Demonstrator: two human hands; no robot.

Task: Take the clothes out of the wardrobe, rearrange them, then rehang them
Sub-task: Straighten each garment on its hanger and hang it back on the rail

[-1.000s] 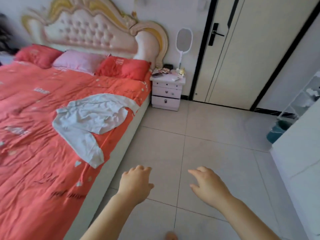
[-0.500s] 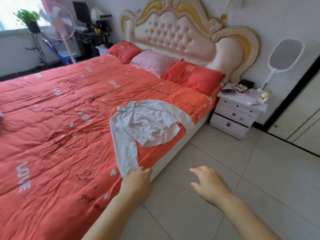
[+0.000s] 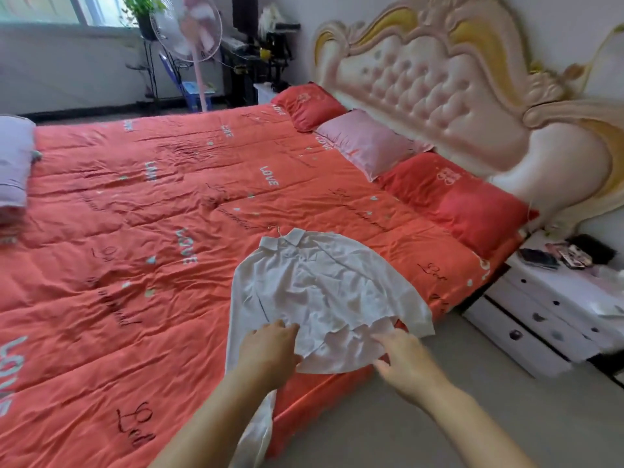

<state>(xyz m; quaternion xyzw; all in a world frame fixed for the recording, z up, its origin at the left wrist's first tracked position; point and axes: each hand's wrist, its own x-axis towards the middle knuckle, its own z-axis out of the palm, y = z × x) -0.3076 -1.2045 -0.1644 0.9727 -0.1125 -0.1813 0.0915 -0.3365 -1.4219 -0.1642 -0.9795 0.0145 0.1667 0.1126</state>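
On the bed (image 3: 305, 396), near its edge and toward the pillow end, the white shirt (image 3: 324, 292) lies front-up and spread out, with the collar away from the person, the hem nearest, and 1 sleeve trailing over the mattress side. The head camera is the only view. It shows a thin hanger (image 3: 274, 229) hook poking out past the collar, so the shirt seems to be on its hanger and out of the wardrobe. Laying it flat like this probably gives a broad surface for smoothing it before rehanging. Both hands are at the hem. The left grip (image 3: 270, 352) rests on the shirt's lower left with fingers bent over the cloth. Motion blur hides whether thumb and fingers pinch it, so I cannot tell if it is clamped. The right grip (image 3: 408, 363) has its fingers apart, spread toward the hem's right corner, and holds nothing that I can see. Likely the 2 hands are about to take up the hem or flatten it. "LOVE" in pale capitals repeats across the red quilt (image 3: 135, 265), beside dark cursive lines I cannot read. 1 red pillow (image 3: 456, 201) carries a white emblem I cannot make out.
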